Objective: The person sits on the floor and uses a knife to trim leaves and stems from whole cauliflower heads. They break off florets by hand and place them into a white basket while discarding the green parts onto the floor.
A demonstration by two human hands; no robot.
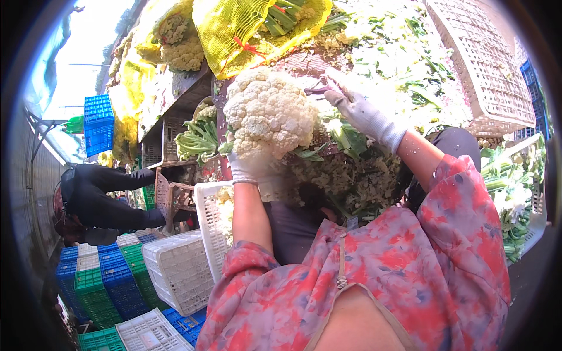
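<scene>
My left hand (241,166), in a whitish knit glove, holds a large cauliflower head (270,112) from below and its near side, with the fingers mostly hidden behind it. To the right of the head, my gloved right hand (351,103) grips a small dark-handled tool (319,89), whose working end is too blurred to make out. Green leaf pieces (351,136) lie beneath the right hand. Beyond the cauliflower sits a yellow mesh bag (237,33) with cauliflower stalks inside and a red tie.
Trimmed leaves (408,66) cover the work surface at the right. A whitish crate (483,66) stands at the far right, near a crate of leaves (509,197). At my left are a white crate (208,228), stacked crates (109,281) and a bent-over person in dark clothes (105,197).
</scene>
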